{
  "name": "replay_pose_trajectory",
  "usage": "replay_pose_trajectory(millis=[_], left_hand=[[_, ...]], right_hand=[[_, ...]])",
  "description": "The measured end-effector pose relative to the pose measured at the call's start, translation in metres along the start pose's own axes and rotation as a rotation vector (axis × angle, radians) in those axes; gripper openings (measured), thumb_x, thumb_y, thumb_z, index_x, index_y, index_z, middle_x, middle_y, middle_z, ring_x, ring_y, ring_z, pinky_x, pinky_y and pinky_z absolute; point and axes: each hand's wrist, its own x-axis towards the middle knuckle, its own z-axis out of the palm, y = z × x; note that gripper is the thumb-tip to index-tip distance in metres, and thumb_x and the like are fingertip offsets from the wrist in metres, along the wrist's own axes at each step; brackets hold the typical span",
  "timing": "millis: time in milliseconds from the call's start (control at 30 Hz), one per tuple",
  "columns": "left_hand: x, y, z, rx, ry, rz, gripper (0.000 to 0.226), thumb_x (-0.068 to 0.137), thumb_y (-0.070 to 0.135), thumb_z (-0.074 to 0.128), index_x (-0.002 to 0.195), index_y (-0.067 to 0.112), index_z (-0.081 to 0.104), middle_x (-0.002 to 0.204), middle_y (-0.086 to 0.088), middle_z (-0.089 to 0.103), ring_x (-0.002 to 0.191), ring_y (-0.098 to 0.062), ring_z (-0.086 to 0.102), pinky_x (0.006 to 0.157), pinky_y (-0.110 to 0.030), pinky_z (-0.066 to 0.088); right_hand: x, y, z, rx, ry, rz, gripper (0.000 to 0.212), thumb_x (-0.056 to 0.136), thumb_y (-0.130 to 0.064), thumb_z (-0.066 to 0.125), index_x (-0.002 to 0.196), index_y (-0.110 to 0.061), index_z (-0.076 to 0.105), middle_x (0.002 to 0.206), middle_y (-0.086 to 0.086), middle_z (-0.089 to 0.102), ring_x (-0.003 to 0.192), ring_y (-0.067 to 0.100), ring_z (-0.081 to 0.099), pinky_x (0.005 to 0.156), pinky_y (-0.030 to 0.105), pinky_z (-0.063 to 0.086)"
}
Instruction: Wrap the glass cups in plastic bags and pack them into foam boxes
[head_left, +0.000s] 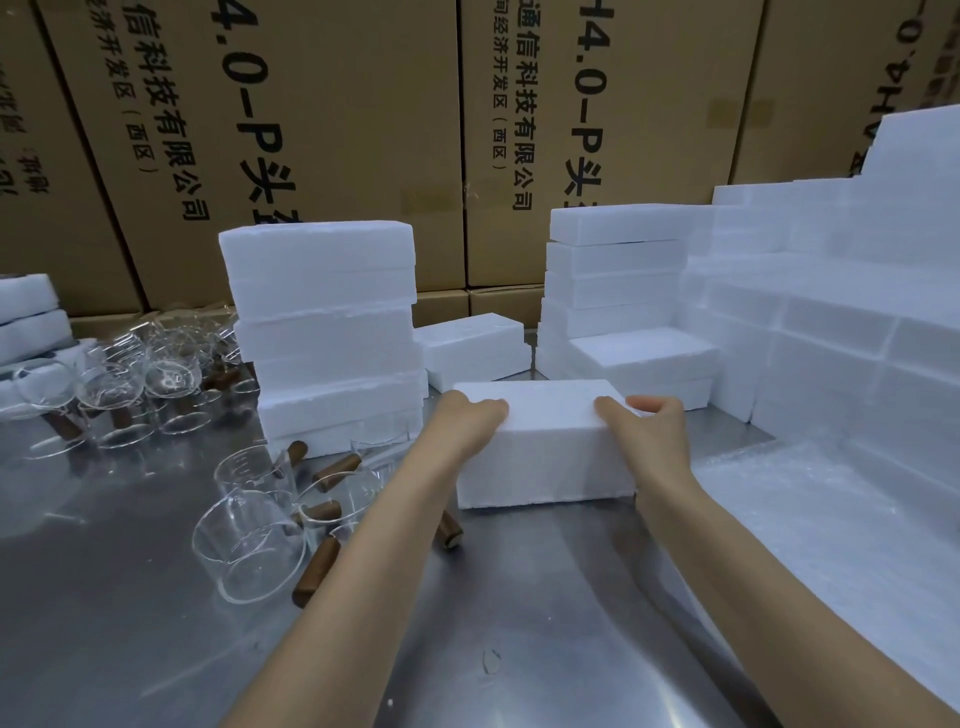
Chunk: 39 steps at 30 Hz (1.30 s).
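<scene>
- Head view: a closed white foam box (545, 447) is seen lying flat on the steel counter (130, 597), right in front of the person, between the two hands.
- The box is gripped at both short ends: the left hand (470, 415) is laid over its left upper edge, the right hand (647, 421) over its right upper edge.
- The fingers (605, 405) of the right hand are curled down onto the box top, with further fingers wrapped round the far right corner; the left hand's fingertips are curled over the top edge in the same way.
- Both forearms are stretched forward from the bottom of the view and converge on the box, wrists slightly bent.
- One tall stack of foam boxes (327, 332) is seen behind the left hand, about five boxes high; the exact count cannot be told.
- A single foam box (472, 351) lies behind the held one, and a second stack (618, 291) rises to its right, beside a stepped wall of foam (831, 322).
- Three or four glass cups (249, 540) with brown wooden handles lie on their sides left of the left forearm; a larger cluster of cups (135, 384) is set farther back on the left.
- Printed cardboard cartons (337, 130) are lined up along the back.
</scene>
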Motion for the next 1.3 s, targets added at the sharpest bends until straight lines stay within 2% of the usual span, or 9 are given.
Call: replay_pose_trajectory(millis=[133, 267, 367, 567, 667, 833, 1000, 1133, 1300], left_hand=[[-0.006, 0.011, 0.004, -0.093, -0.001, 0.049, 0.044, 0.092, 0.029, 0.055, 0.131, 0.009, 0.046, 0.123, -0.007, 0.057, 0.108, -0.024, 0.057, 0.084, -0.032, 0.047], [-0.013, 0.035, 0.017, -0.2, -0.079, 0.185, 0.041, 0.083, 0.032, 0.068, 0.12, 0.019, 0.056, 0.113, 0.003, 0.064, 0.103, -0.016, 0.06, 0.083, -0.028, 0.049], [-0.005, 0.062, 0.029, -0.249, -0.145, 0.302, 0.033, 0.079, 0.018, 0.075, 0.11, 0.02, 0.063, 0.102, 0.008, 0.069, 0.094, -0.01, 0.064, 0.07, -0.016, 0.047], [0.039, 0.087, 0.057, 0.02, -0.155, 0.355, 0.058, 0.079, 0.002, 0.072, 0.129, 0.007, 0.042, 0.125, -0.009, 0.057, 0.112, -0.024, 0.057, 0.095, -0.038, 0.05], [0.059, 0.085, 0.074, 0.083, -0.137, 0.349, 0.058, 0.08, 0.002, 0.069, 0.13, 0.005, 0.04, 0.128, -0.013, 0.056, 0.114, -0.027, 0.056, 0.096, -0.04, 0.048], [0.083, 0.094, 0.086, 0.066, -0.119, 0.335, 0.051, 0.078, 0.001, 0.071, 0.123, 0.002, 0.046, 0.123, -0.013, 0.058, 0.11, -0.028, 0.058, 0.096, -0.041, 0.049], [0.095, 0.09, 0.097, 0.075, -0.121, 0.305, 0.048, 0.081, 0.003, 0.069, 0.122, 0.001, 0.045, 0.116, -0.012, 0.057, 0.102, -0.026, 0.057, 0.087, -0.033, 0.048], [0.099, 0.082, 0.103, 0.059, -0.097, 0.322, 0.037, 0.084, 0.007, 0.066, 0.114, 0.005, 0.043, 0.106, -0.006, 0.051, 0.089, -0.019, 0.049, 0.059, -0.021, 0.039], [0.099, 0.082, 0.111, 0.051, -0.017, 0.323, 0.039, 0.087, 0.011, 0.062, 0.123, 0.005, 0.046, 0.12, -0.01, 0.057, 0.104, -0.025, 0.055, 0.078, -0.028, 0.045]], right_hand=[[0.009, -0.01, -0.01, 0.063, 0.025, -0.012, 0.034, 0.081, -0.032, 0.065, 0.107, -0.023, 0.045, 0.088, -0.014, 0.044, 0.076, 0.003, 0.044, 0.058, 0.028, 0.032], [0.032, -0.043, -0.028, 0.045, 0.083, -0.122, 0.036, 0.079, -0.032, 0.066, 0.11, -0.02, 0.049, 0.093, -0.006, 0.049, 0.079, 0.013, 0.05, 0.061, 0.027, 0.036], [0.062, -0.074, -0.042, -0.01, 0.122, -0.185, 0.035, 0.078, -0.035, 0.065, 0.107, -0.021, 0.05, 0.095, -0.003, 0.05, 0.086, 0.02, 0.051, 0.066, 0.028, 0.041], [0.119, -0.11, -0.054, -0.195, 0.077, -0.208, 0.021, 0.08, -0.036, 0.06, 0.087, -0.021, 0.047, 0.093, 0.002, 0.047, 0.085, 0.023, 0.045, 0.06, 0.028, 0.033], [0.138, -0.113, -0.054, -0.266, 0.01, -0.197, 0.033, 0.08, -0.032, 0.06, 0.066, -0.026, 0.031, 0.07, 0.0, 0.033, 0.064, 0.019, 0.036, 0.049, 0.028, 0.025], [0.164, -0.116, -0.055, -0.366, -0.002, -0.19, 0.036, 0.084, -0.03, 0.055, 0.065, -0.024, 0.026, 0.069, 0.002, 0.03, 0.061, 0.021, 0.033, 0.048, 0.027, 0.022], [0.173, -0.11, -0.046, -0.642, 0.0, -0.163, 0.018, 0.089, -0.03, 0.049, 0.087, -0.015, 0.039, 0.096, 0.013, 0.045, 0.087, 0.031, 0.046, 0.07, 0.032, 0.035], [0.164, -0.103, -0.034, -0.912, 0.135, -0.306, 0.033, 0.091, -0.026, 0.043, 0.116, -0.005, 0.049, 0.118, 0.019, 0.049, 0.113, 0.039, 0.045, 0.081, 0.036, 0.036], [0.141, -0.094, -0.018, -1.051, 0.212, -0.622, 0.039, 0.092, -0.04, 0.04, 0.112, -0.015, 0.064, 0.126, 0.013, 0.051, 0.122, 0.033, 0.035, 0.097, 0.043, 0.03]])
